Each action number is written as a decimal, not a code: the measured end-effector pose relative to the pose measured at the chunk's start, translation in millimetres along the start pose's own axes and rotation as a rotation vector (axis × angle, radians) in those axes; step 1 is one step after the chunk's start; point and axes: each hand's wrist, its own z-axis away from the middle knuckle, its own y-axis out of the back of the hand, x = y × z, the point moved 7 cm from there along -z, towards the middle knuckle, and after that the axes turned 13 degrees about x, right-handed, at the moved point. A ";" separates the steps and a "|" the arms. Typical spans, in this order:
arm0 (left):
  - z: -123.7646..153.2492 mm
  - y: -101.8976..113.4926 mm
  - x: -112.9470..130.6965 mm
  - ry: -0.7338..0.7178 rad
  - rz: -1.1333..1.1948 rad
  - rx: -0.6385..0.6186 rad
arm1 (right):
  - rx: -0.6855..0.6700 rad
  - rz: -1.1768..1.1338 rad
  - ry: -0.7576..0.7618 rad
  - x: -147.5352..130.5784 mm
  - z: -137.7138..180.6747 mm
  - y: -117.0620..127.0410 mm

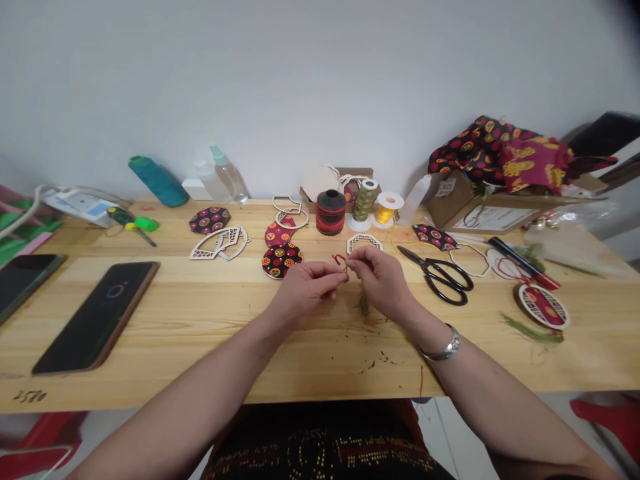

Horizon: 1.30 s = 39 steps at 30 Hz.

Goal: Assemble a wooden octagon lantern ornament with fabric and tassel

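Observation:
A short looped red cord (341, 259) is pinched between my two hands above the middle of the table. My left hand (313, 287) is closed on one part of it, thumb against fingertips. With its fingertips my right hand (377, 277) grips the cord from the other side. Below the right hand hangs or lies a green tassel (364, 305); whether it joins the cord I cannot tell. Just left of my hands is a round patterned fabric piece (282, 261). Behind the right hand lies a white cut-out frame (365, 244).
Black scissors (445, 277) lie to the right, near a finished oval pendant (545, 307). Thread spools (331, 213) and bottles (230, 177) stand along the wall. A cardboard box (480, 207) holds fabric. Phones (97, 317) lie at left.

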 end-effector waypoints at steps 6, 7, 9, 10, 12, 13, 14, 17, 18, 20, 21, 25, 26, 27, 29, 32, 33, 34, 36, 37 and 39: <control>9.1 -0.6 21.3 -0.503 -0.300 0.089 | -0.020 -0.153 -0.120 10.4 -0.1 -3.7; 12.4 -2.3 23.9 -0.604 -0.354 0.096 | -0.021 -0.181 -0.148 12.7 0.0 -4.7; 18.6 -5.9 25.7 -0.773 -0.481 0.107 | -0.026 -0.235 -0.204 16.4 0.7 -6.9; 21.6 -7.2 26.0 -0.852 -0.536 0.121 | -0.031 -0.260 -0.231 17.7 1.2 -8.2; 26.9 -10.7 25.0 -0.989 -0.647 0.128 | -0.047 -0.307 -0.284 19.2 2.4 -11.0; 28.8 -12.1 24.2 -1.044 -0.699 0.136 | -0.055 -0.330 -0.311 19.5 3.2 -12.3; 30.4 -13.2 23.5 -1.089 -0.747 0.144 | -0.060 -0.352 -0.338 19.7 3.9 -13.4; 33.8 -16.3 22.4 -1.175 -0.851 0.162 | -0.074 -0.418 -0.408 20.0 6.2 -16.4; 34.2 -17.3 21.9 -1.183 -0.874 0.160 | -0.077 -0.435 -0.430 20.4 7.0 -17.5; 33.8 -19.1 20.4 -1.171 -0.909 0.145 | -0.080 -0.462 -0.466 21.8 8.6 -19.5; 33.3 -19.8 19.4 -1.159 -0.925 0.136 | -0.079 -0.470 -0.481 22.6 9.3 -20.2; 33.1 -21.7 16.9 -1.146 -0.953 0.111 | -0.066 -0.473 -0.511 25.2 11.3 -22.2; 33.5 -22.2 16.7 -1.151 -0.956 0.107 | -0.065 -0.472 -0.516 25.6 11.6 -22.7; 33.8 -22.6 16.7 -1.158 -0.961 0.104 | -0.064 -0.475 -0.523 25.9 12.0 -23.1; 34.5 -23.8 16.7 -1.175 -0.981 0.099 | -0.064 -0.494 -0.543 26.2 12.7 -24.0; 35.4 -24.4 17.5 -1.198 -1.004 0.106 | -0.066 -0.538 -0.581 26.1 13.4 -24.5; 35.8 -24.0 18.2 -1.204 -1.000 0.109 | -0.070 -0.552 -0.592 25.7 13.4 -24.4; 36.3 -23.1 19.2 -1.208 -0.990 0.118 | -0.073 -0.562 -0.599 25.3 13.2 -24.1; 37.0 -18.9 22.6 -1.205 -0.955 0.167 | -0.079 -0.576 -0.603 24.2 12.2 -22.9; 37.1 -15.7 24.9 -1.194 -0.932 0.208 | -0.079 -0.577 -0.598 23.7 11.3 -22.0; 36.9 -8.1 30.2 -1.149 -0.866 0.297 | -0.067 -0.558 -0.573 23.6 8.8 -19.3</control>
